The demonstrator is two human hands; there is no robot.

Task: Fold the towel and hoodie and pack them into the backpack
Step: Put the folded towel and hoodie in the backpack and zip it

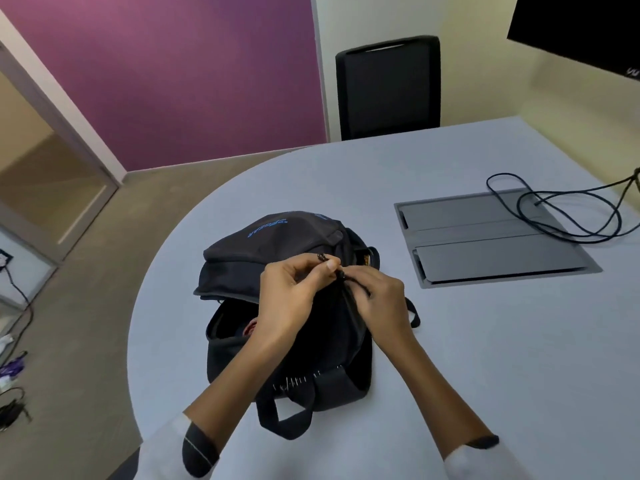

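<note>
My left hand [294, 296] pinches a small black zipper pull [322, 257] between thumb and forefinger, the other fingers curled under. My right hand [375, 299] pinches a second pull [341, 273] just beside it, fingertips almost touching those of the left. Both hands sit on top of the black backpack [242, 271], which lies on the pale grey table [450, 358] with its main compartment gaping on its left side; something reddish [250, 330] shows inside, but I cannot tell what. Blue lettering [267, 227] runs across the far panel of the backpack, upside down to me and too blurred to read. A carry strap [284, 415] loops off its near end. Right of the backpack a grey cable hatch [491, 237] is set in the table, with a black cable [554, 216] coiled over it. Beyond the backpack stands a black chair [388, 88]; a dark screen [581, 29] far right bears a white mark I cannot read.
</note>
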